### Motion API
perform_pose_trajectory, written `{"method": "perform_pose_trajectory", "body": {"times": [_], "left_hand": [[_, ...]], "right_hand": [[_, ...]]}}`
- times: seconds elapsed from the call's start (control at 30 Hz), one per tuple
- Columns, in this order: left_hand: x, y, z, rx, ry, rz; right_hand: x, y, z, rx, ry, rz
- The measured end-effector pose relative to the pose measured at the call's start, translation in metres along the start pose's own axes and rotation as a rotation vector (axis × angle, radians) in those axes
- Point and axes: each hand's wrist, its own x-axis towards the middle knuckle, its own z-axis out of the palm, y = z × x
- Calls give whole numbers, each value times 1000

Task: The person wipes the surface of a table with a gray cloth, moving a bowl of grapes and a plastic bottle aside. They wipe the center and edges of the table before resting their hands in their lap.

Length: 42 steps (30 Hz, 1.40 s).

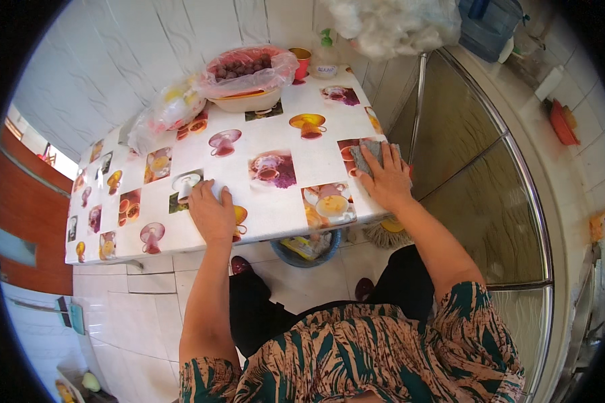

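Left hand (212, 213) flat on table (275, 201), fingers spread, holding nothing; right hand (385, 180) flat too, pressing down on grey cloth (368, 153) at table's right edge, by glass door (464, 154); far end: bowl in plastic bag (249, 77), red cup (301, 62)

Two hands on one table (262, 195): one grey cloth (370, 156), one covered bowl (247, 86), one cup (301, 62), one bottle (325, 57).

Covered bowl (249, 79), orange cup (301, 62)
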Motion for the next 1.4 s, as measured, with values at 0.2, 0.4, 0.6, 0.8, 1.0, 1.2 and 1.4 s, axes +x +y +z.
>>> {"method": "perform_pose_trajectory", "body": {"times": [0.2,0.4,0.6,0.8,1.0,1.2,1.4], "left_hand": [[1,-7,1,5,16,-13],[1,-11,5,-152,123,12],[2,-33,-2,-233,211,116],[6,-78,-43,-57,77,108],[3,-80,-30,-64,51,-103],[5,-75,-37,-46,44,-120],[6,-70,-37,-34,52,-98]], "right_hand": [[-59,-67,-6,-7,67,-283],[-20,-125,14,147,53,-456],[43,-80,19,75,21,-262],[-21,-12,-8,63,79,-229],[-62,-30,-23,39,-56,-264],[8,-98,1,203,-124,-636],[120,-135,38,131,2,-631]]}}
